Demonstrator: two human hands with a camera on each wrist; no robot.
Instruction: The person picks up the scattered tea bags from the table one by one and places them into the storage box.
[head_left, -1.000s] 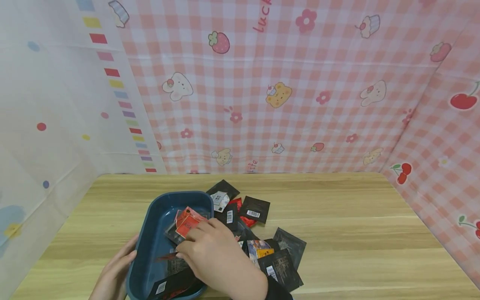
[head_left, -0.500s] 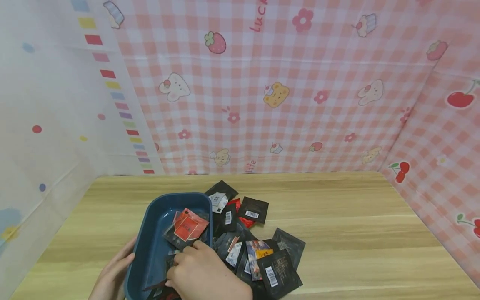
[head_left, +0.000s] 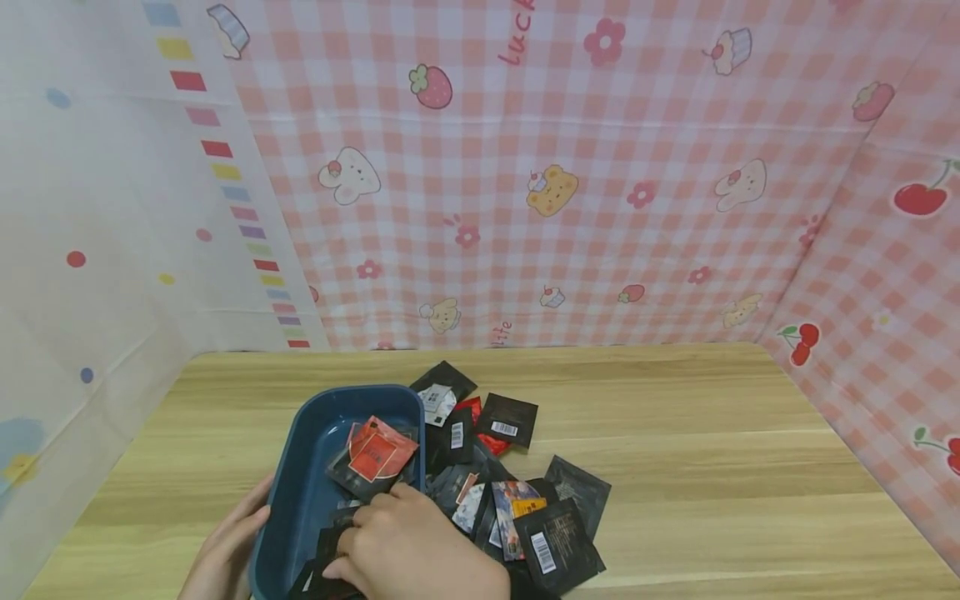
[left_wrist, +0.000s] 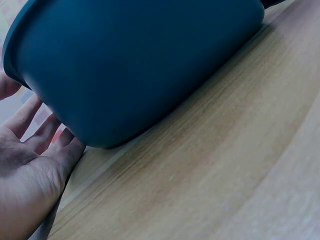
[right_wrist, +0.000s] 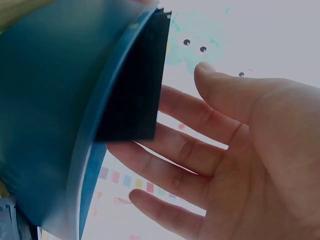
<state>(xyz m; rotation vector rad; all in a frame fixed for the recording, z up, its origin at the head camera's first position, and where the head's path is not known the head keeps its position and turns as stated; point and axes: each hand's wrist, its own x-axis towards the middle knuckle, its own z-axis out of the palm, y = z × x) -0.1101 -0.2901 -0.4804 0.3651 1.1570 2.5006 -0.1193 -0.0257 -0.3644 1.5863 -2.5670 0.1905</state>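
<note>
Black sachet (right_wrist: 135, 85): inside the blue tray (head_left: 298, 487), toward its near end; probably light, pliable, slick (best pinched by an edge).
Right hand (head_left: 412, 546): fingers extended, fingertips behind the sachet, thumb apart.
Left hand (head_left: 228, 542): spread against the tray's left wall.
Obscured: tray's near edge, cropped; right fingertips.

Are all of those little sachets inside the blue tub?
No, several black sachets lie outside the blue tub, on the wooden table to its right in the head view.
</note>
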